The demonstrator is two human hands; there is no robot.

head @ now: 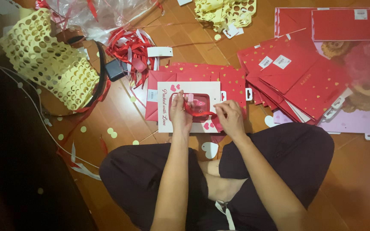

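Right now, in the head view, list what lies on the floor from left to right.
Yellow perforated sheet → red ribbon heap → white gift bag with left hand and right hand pulling a red ribbon → red bag stack.

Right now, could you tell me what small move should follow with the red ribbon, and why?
Probably draw the red satin ribbon taut: it runs slack between the left hand and right hand, over the cream paper bag's window.

There is one view only, from the head of a person sitting cross-legged on the wooden floor (pixel 356 179). It looks almost straight down, close over the lap and forearms, with the hands at mid-frame. The floor fills the frame edge to edge.
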